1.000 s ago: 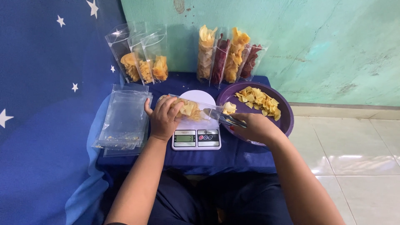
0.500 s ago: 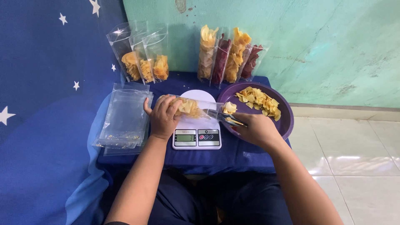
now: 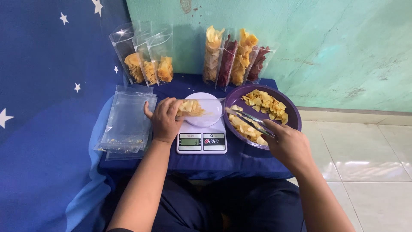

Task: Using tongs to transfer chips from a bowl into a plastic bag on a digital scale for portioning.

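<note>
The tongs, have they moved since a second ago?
Yes. The tongs have swung right, away from the scale, and their tips now sit over the chips in the purple bowl, held by the right hand.

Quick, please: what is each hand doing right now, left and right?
Left hand: closed, holding a clear bag of chips over the scale.
Right hand: closed, holding metal tongs.

L hand (image 3: 165,120) w/ chip pouch (image 3: 193,107), R hand (image 3: 289,144) w/ tongs (image 3: 249,120)
</note>
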